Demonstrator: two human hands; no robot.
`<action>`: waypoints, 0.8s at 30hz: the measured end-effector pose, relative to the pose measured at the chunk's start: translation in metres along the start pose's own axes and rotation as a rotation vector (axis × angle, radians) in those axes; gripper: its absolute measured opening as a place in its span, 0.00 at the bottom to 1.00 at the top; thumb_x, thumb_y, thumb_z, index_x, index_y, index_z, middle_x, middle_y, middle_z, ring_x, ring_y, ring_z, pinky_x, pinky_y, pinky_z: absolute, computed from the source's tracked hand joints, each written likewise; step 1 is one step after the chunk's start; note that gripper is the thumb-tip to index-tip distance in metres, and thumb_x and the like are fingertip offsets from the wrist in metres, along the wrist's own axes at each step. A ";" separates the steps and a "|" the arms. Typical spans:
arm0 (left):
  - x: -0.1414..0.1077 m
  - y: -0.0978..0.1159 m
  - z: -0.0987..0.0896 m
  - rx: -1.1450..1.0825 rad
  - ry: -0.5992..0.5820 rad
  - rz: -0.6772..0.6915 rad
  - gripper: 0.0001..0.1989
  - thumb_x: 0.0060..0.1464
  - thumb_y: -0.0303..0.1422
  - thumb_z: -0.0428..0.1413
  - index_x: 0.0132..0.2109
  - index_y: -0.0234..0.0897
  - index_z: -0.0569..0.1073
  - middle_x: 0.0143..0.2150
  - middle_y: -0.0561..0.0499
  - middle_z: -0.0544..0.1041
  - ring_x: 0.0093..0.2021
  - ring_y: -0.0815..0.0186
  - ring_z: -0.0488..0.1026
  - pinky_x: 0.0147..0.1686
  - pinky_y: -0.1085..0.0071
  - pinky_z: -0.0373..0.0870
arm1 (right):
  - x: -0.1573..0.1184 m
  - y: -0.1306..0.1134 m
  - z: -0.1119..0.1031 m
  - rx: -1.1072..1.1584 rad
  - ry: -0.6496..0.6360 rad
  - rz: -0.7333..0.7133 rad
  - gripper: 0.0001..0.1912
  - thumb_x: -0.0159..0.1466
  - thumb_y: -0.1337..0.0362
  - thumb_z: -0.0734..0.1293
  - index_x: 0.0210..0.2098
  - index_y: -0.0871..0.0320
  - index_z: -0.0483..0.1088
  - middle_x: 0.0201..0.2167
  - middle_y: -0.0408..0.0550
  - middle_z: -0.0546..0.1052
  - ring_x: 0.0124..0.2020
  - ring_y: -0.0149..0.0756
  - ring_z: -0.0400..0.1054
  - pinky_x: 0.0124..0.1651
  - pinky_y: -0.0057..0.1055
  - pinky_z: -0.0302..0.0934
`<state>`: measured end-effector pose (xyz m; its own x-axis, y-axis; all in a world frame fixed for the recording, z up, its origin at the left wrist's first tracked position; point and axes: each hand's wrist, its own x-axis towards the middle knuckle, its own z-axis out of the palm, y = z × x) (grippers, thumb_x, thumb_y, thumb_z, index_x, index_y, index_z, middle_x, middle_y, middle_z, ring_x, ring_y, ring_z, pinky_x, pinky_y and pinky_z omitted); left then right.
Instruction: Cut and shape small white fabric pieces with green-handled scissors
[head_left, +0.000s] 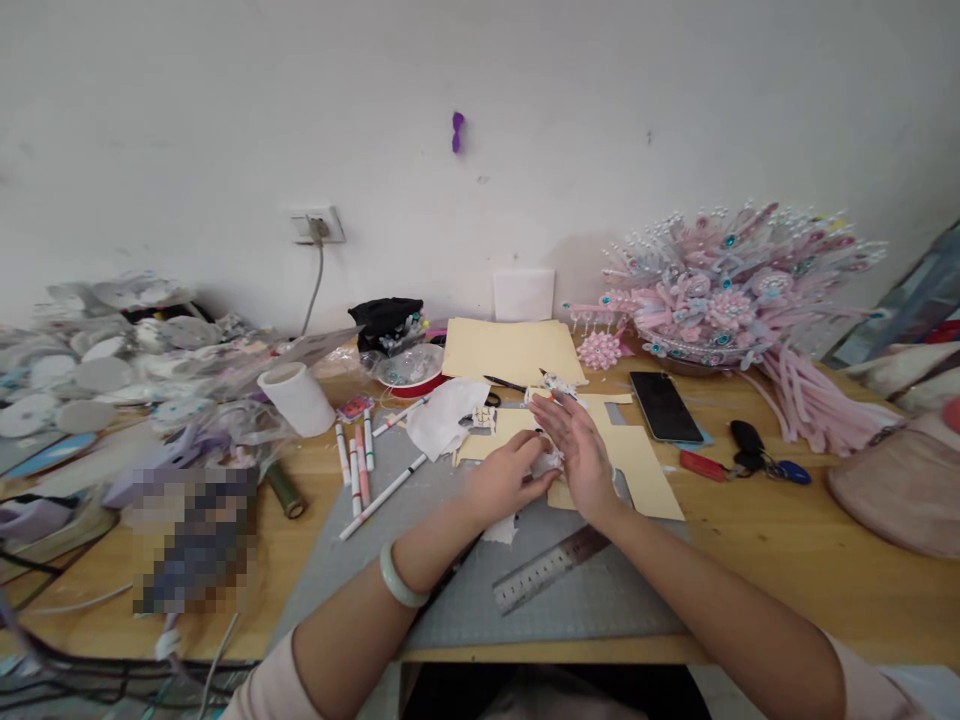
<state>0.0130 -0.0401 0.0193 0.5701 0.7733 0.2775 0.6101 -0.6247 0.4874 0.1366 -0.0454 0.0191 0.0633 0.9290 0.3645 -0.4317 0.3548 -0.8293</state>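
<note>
My left hand (504, 482), with a pale bangle (399, 577) on its wrist, is closed over the grey cutting mat. A small crumpled white piece (550, 461), perhaps tissue, shows between its thumb and fingers; the rest is hidden. Just to the right, my right hand (581, 452) is held edge-up with its fingers stretched out, right beside the white piece. Whether it touches that piece I cannot tell. Under and behind the hands lie cream card sheets (654, 475). A steel ruler (534, 578) rests on the mat (465, 600) below my hands.
Several marker pens (384, 497) and a white tissue (442, 420) lie left of the hands. Behind are more cream card (506, 345) and a white roll (297, 400). A phone (665, 405), keys (746, 447) and a pink beaded headdress (720, 290) stand or lie right.
</note>
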 end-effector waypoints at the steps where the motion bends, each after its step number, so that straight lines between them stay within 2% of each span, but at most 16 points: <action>1: -0.001 0.000 0.000 -0.016 0.009 -0.019 0.13 0.51 0.37 0.50 0.44 0.39 0.63 0.44 0.47 0.68 0.42 0.62 0.69 0.41 0.66 0.67 | 0.001 -0.002 0.000 0.002 -0.007 -0.010 0.18 0.61 0.56 0.57 0.48 0.54 0.61 0.49 0.50 0.70 0.51 0.38 0.63 0.57 0.43 0.52; 5: -0.002 0.000 0.001 -0.085 0.071 -0.116 0.21 0.48 0.38 0.53 0.49 0.39 0.60 0.44 0.47 0.69 0.43 0.62 0.70 0.42 0.66 0.67 | 0.006 -0.006 -0.004 -0.042 0.073 -0.048 0.16 0.60 0.57 0.57 0.45 0.55 0.65 0.47 0.49 0.71 0.50 0.38 0.64 0.56 0.41 0.53; 8: -0.001 -0.002 0.000 -0.140 0.142 -0.170 0.26 0.47 0.39 0.54 0.52 0.38 0.57 0.47 0.45 0.69 0.44 0.62 0.70 0.43 0.66 0.66 | 0.010 -0.003 -0.009 -0.141 0.193 -0.011 0.12 0.58 0.61 0.59 0.39 0.56 0.67 0.42 0.48 0.73 0.46 0.37 0.66 0.53 0.40 0.56; 10: 0.000 -0.004 -0.001 -0.156 0.194 -0.186 0.25 0.47 0.39 0.54 0.51 0.37 0.58 0.49 0.44 0.68 0.45 0.62 0.69 0.44 0.66 0.66 | 0.012 0.000 -0.011 -0.221 0.212 0.030 0.11 0.55 0.64 0.60 0.37 0.56 0.68 0.40 0.47 0.74 0.44 0.36 0.66 0.52 0.39 0.57; 15: 0.002 -0.009 -0.004 -0.149 0.301 -0.155 0.20 0.48 0.38 0.53 0.48 0.37 0.60 0.45 0.46 0.70 0.45 0.63 0.69 0.44 0.65 0.65 | 0.012 0.003 -0.009 -0.398 0.070 0.158 0.14 0.50 0.68 0.57 0.35 0.56 0.68 0.36 0.46 0.74 0.40 0.35 0.67 0.46 0.36 0.60; 19: 0.003 -0.014 -0.004 -0.103 0.331 -0.084 0.18 0.49 0.35 0.53 0.48 0.38 0.62 0.46 0.46 0.69 0.46 0.64 0.68 0.46 0.66 0.64 | 0.008 0.003 -0.004 -0.428 -0.077 0.312 0.17 0.47 0.70 0.56 0.35 0.56 0.68 0.29 0.43 0.73 0.30 0.34 0.66 0.34 0.31 0.62; 21: 0.003 -0.017 -0.004 -0.077 0.339 -0.063 0.16 0.50 0.34 0.52 0.47 0.38 0.62 0.46 0.46 0.69 0.47 0.63 0.67 0.46 0.66 0.64 | 0.006 0.004 -0.003 -0.410 -0.153 0.349 0.14 0.47 0.70 0.57 0.32 0.56 0.67 0.24 0.41 0.71 0.25 0.32 0.64 0.29 0.29 0.61; 24: 0.003 -0.020 -0.004 -0.045 0.347 -0.038 0.14 0.51 0.35 0.51 0.46 0.39 0.63 0.46 0.47 0.69 0.47 0.64 0.67 0.46 0.66 0.64 | 0.004 0.006 -0.004 -0.408 -0.236 0.329 0.08 0.50 0.68 0.57 0.28 0.57 0.65 0.23 0.40 0.68 0.25 0.31 0.63 0.29 0.28 0.60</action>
<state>0.0000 -0.0249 0.0131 0.3221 0.7913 0.5197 0.5978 -0.5957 0.5365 0.1377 -0.0387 0.0137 -0.2381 0.9655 0.1056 -0.0101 0.1062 -0.9943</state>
